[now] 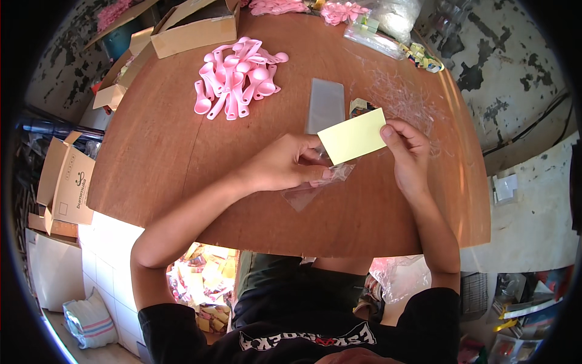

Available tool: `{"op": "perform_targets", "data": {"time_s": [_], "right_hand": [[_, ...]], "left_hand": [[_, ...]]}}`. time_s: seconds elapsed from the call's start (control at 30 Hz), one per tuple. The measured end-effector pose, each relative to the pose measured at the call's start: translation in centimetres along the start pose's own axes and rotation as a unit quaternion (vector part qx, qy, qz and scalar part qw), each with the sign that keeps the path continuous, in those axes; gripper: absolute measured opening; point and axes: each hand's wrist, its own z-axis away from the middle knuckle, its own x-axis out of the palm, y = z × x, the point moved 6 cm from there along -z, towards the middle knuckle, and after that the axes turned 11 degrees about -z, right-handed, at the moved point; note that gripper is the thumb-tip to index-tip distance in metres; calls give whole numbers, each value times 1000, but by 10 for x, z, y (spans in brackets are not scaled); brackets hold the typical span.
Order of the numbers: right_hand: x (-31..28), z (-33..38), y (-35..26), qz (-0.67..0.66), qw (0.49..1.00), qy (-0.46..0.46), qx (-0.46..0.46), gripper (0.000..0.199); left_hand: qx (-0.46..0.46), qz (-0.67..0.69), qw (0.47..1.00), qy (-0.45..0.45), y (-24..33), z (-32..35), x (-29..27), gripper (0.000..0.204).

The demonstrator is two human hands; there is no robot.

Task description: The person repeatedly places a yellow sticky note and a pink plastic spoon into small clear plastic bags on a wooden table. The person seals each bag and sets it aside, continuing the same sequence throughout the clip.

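Observation:
My right hand [407, 156] pinches the right edge of a pale yellow card [353, 136] held just above the round brown table [182, 151]. My left hand [285, 164] grips a small clear plastic bag [312, 189] under the card's left end, and its fingers also touch the card's lower left corner. A pile of pink plastic spoons [237, 79] lies farther back on the table. A stack of clear bags [325, 104] lies flat just beyond the card.
Open cardboard boxes [193, 27] sit at the table's far left edge. Loose clear film [403, 100] lies behind my right hand. Bags of pink items [342, 11] and small yellow packets [423, 56] line the far edge. More cartons [66, 182] stand on the floor at left.

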Motion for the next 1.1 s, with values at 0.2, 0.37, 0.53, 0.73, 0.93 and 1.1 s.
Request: {"op": "perform_targets", "data": {"time_s": [0.2,0.37,0.53,0.73,0.93,1.1], "right_hand": [[7,1,-1,21,1000,-22,-5,20],[-4,1,0,-26,998,10,-53,20],[-1,2,-5,-31,998,15,-49,20],[7,4,-2,9,1000,-23,5,20],[8,4,2,14,999,-32,17,19],[17,6,5,-18,999,-38,10,13]], "left_hand": [[124,-90,981,120,6,-1,-14,34],[20,-48,998,39,6,3,-11,44],[77,-72,994,-3,15,8,0,57],[49,-88,993,52,10,6,-11,55],[10,-89,993,72,11,6,-16,51],[50,-21,994,96,7,4,-14,51]]}}
